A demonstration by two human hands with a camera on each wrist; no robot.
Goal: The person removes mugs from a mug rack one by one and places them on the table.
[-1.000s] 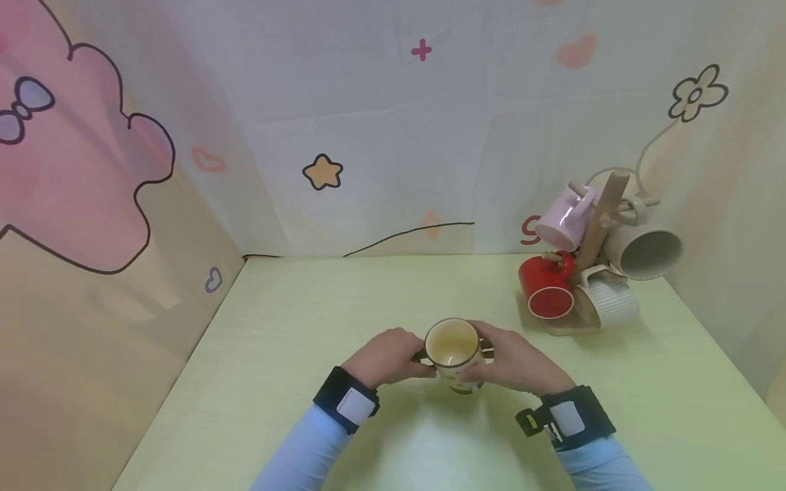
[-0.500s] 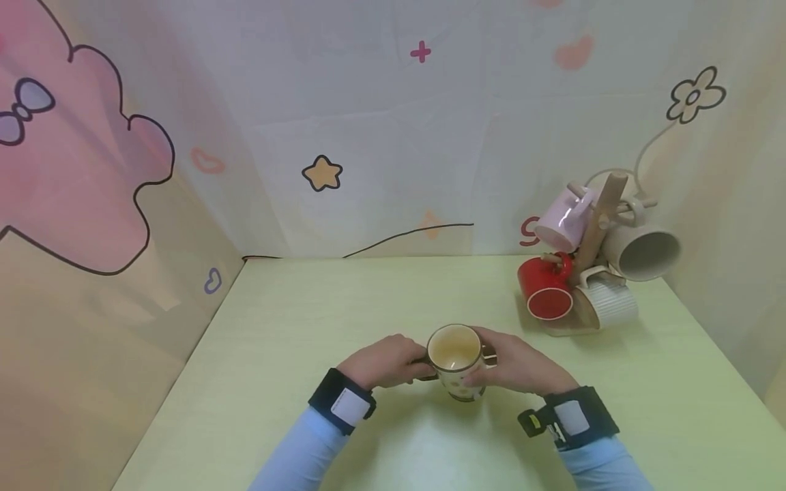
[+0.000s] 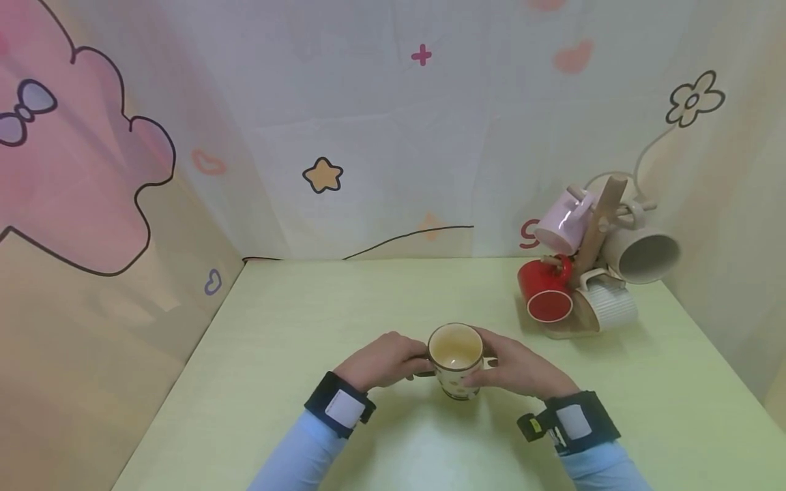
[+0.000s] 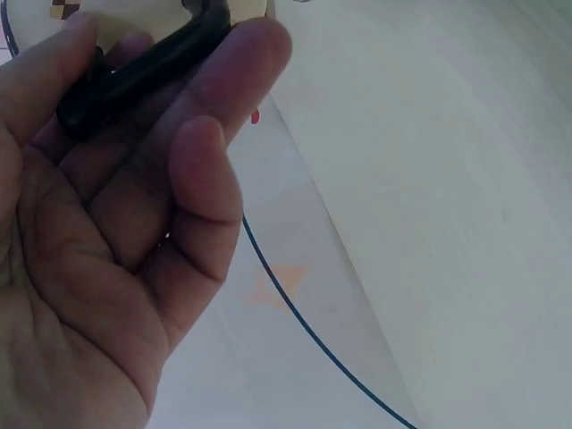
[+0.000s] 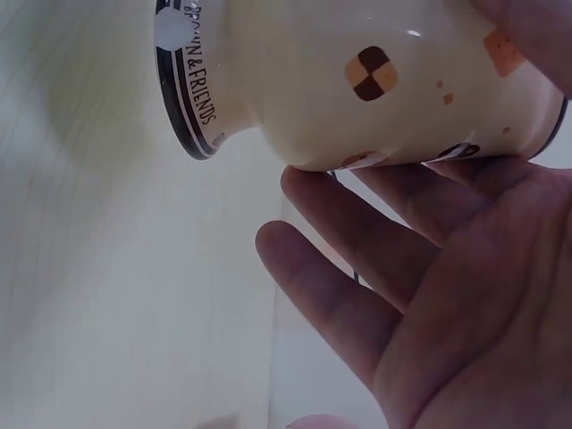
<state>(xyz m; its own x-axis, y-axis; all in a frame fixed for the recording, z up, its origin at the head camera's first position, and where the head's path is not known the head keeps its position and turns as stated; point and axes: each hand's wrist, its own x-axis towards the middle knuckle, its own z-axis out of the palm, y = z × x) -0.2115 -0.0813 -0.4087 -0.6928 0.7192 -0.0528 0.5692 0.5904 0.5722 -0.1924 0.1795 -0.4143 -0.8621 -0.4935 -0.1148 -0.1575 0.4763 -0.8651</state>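
Observation:
A cream mug (image 3: 455, 376) with a dark rim and small printed patterns is upright between my two hands in the head view. My left hand (image 3: 387, 360) grips its dark handle (image 4: 147, 76), fingers curled round it in the left wrist view. On the other side my right hand (image 3: 522, 363) holds the mug's body, thumb on the front and fingers along the far side. The right wrist view shows "Brown & Friends" lettering near the mug's dark-banded base (image 5: 183, 85). The inside of the mug is pale yellow.
At the back right stands a wooden mug tree (image 3: 594, 239). On it hang a pink mug (image 3: 561, 221), a red mug (image 3: 545, 290), a grey-white mug (image 3: 645, 252) and a ribbed white mug (image 3: 610, 303). A printed cloth (image 3: 381, 136) backs the pale green table (image 3: 295, 307).
The mug has shifted slightly toward me and turned a little, with both hands following it. Both hands keep their hold. The mug tree has stayed in place.

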